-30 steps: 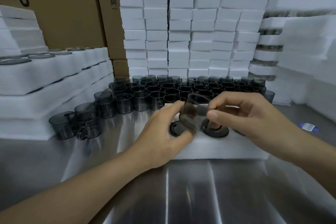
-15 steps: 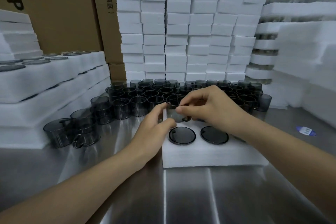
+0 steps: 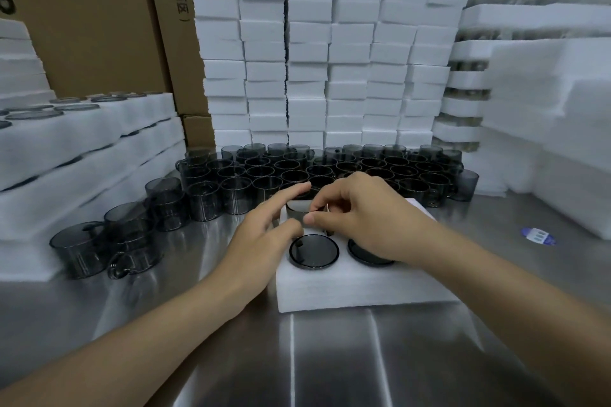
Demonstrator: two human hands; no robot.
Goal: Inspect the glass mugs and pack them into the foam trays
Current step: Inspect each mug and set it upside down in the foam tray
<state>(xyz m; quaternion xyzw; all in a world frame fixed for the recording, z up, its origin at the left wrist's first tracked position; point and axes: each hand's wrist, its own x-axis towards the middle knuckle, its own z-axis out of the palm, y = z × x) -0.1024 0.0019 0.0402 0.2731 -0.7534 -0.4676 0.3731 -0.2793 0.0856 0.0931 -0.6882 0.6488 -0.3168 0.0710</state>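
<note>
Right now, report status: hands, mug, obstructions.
Right hand pinches smoky grey glass mug by rim, at far slot of white foam tray. Left hand open, fingers straight alongside. Slot hidden by hands.

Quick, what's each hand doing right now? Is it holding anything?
Left hand: open, straight fingers touching the glass mug.
Right hand: closed, pinching that mug's rim over the foam tray.

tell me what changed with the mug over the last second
The mug came down from tilted in the air into the far-left slot of the foam tray. The right grip still pinches its rim; the left grip has opened, fingers straight. The two packed mugs and the loose mugs behind stayed put.
</note>
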